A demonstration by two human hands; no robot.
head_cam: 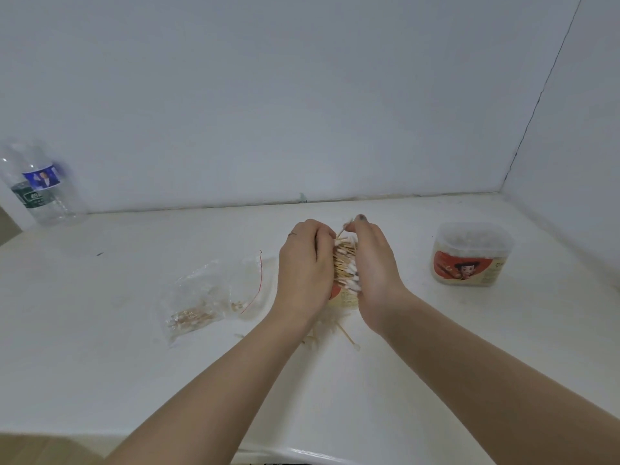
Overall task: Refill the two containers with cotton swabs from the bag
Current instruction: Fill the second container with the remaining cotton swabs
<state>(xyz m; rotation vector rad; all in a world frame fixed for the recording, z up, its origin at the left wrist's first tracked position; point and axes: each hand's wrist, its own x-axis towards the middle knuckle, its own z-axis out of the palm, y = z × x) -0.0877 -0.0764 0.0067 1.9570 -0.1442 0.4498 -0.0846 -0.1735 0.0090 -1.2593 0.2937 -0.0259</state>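
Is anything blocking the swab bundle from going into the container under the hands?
Nothing visible. Both hands, left hand and right hand, press the swab bundle directly above the container, whose opening is hidden. The bag lies off to the left.

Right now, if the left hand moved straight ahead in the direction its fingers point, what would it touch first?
Probably the wall. The left hand points away across the white table, and nothing shows beyond its knuckles before the wall, though depth is unclear.
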